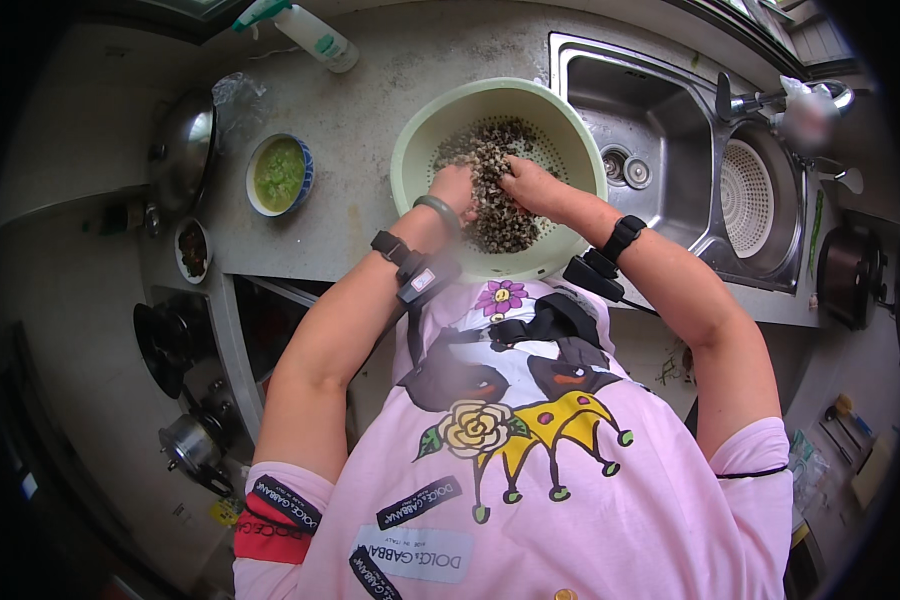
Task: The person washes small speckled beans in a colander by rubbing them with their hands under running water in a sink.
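A large pale green plastic colander (581, 154) stands at the front of the counter, close against my shirt. Inside lies a heap of small mottled brown-grey pieces (501, 231) that look like little snails or shells; they are too small to name surely. My left hand (452, 189) dips into the left side of the heap with its fingers curled. From the right, my right hand (531, 187) reaches in, fingertips among the pieces. Some fingers of both hands are hidden, so how firmly each grips cannot be told.
Right of the colander is a steel sink (660, 187), with a white strainer basket (746, 199) in its smaller basin. To the left stand a bowl of green food in liquid (279, 176), a small dish (193, 251) and a large metal lid (184, 154). A spray bottle (319, 39) lies behind.
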A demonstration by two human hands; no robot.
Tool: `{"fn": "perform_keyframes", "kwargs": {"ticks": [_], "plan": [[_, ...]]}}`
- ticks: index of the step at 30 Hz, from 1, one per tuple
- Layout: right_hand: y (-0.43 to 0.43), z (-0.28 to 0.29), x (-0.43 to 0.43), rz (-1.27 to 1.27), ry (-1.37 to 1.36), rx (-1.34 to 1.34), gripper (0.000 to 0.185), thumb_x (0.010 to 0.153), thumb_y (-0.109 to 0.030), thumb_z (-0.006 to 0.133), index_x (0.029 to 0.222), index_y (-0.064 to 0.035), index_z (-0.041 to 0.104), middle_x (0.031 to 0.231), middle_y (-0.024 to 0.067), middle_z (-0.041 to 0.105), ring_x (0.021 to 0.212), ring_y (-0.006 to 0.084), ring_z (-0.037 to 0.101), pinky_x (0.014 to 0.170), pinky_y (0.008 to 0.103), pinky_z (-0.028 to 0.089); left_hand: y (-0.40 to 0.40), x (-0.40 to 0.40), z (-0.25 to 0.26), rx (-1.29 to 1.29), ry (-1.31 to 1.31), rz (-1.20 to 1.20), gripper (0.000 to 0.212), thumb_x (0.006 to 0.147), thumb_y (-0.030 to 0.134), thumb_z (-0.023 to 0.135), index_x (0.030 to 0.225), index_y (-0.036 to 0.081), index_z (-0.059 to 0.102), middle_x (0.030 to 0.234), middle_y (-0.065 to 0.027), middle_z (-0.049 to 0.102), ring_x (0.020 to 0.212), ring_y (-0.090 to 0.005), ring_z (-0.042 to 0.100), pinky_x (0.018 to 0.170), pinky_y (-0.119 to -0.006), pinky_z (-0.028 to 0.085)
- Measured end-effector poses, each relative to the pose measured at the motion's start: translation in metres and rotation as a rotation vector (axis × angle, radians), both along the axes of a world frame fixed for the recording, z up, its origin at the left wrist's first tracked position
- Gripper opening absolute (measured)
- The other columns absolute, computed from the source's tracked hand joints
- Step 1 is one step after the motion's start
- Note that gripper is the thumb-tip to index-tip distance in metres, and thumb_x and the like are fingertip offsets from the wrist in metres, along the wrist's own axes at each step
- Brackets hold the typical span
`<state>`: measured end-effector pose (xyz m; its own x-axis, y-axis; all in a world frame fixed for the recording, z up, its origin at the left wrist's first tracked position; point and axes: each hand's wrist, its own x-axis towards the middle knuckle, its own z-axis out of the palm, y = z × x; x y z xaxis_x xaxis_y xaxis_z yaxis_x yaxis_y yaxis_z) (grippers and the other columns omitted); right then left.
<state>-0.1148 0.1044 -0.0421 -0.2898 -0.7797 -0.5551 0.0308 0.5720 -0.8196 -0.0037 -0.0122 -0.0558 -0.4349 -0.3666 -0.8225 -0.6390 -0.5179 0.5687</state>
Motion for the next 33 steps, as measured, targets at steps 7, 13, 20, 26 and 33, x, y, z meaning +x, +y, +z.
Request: {"fn": "perform_keyframes", "kwargs": {"ticks": [7,13,20,26,33], "plan": [[-0.003,0.0,-0.014,0.111,0.208,-0.039,0.031,0.085,-0.021,0.049,0.102,0.0036,0.057,0.083,0.0208,0.063,0.075,0.0364,0.061,0.071,0.0417,0.048,-0.003,-0.013,0.038,-0.039,0.04,0.041,0.045,0.09,0.058,0.042,0.093,0.014,0.052,0.076,-0.0009,0.049,0.056,-0.0144,0.046,0.043,-0.03,0.034],[-0.001,-0.008,-0.032,0.083,0.625,-0.028,0.066,0.078,-0.022,0.065,0.136,-0.0063,0.036,0.132,0.0252,0.042,0.115,0.0402,0.049,0.098,0.0416,0.041,-0.028,-0.008,0.034,-0.065,0.041,-0.013,0.061,0.088,0.063,0.04,0.127,0.016,0.041,0.126,-0.0063,0.044,0.109,-0.0269,0.046,0.08,-0.043,0.043],[-0.024,-0.019,-0.025,0.179,0.7,0.155,0.061,0.076,-0.014,0.064,0.13,-0.0048,0.038,0.122,0.0268,0.047,0.107,0.0422,0.054,0.09,0.0451,0.046,-0.028,-0.013,0.006,0.078,0.026,0.039,0.076,0.09,0.063,0.036,0.149,0.022,0.011,0.155,-0.0082,0.008,0.139,-0.039,0.014,0.105,-0.061,0.02],[-0.037,-0.022,0.017,0.388,0.465,-0.013,0.057,0.073,-0.018,0.068,0.122,-0.0009,0.044,0.113,0.0253,0.054,0.106,0.0407,0.053,0.09,0.0425,0.045,-0.019,-0.017,-0.012,0.282,-0.07,0.131,0.055,0.095,0.056,0.035,0.126,0.013,0.048,0.128,-0.0086,0.052,0.117,-0.0309,0.049,0.091,-0.061,0.037],[-0.001,-0.006,0.012,0.435,0.33,-0.038,0.03,0.079,-0.008,0.056,0.108,0.0011,0.053,0.1,0.0256,0.06,0.101,0.0388,0.057,0.087,0.0427,0.045,-0.006,0.008,0.0,0.09,-0.222,-0.229,0.038,0.096,0.046,0.04,0.099,0.011,0.055,0.077,-0.0027,0.054,0.058,-0.0167,0.052,0.048,-0.033,0.045]]}}
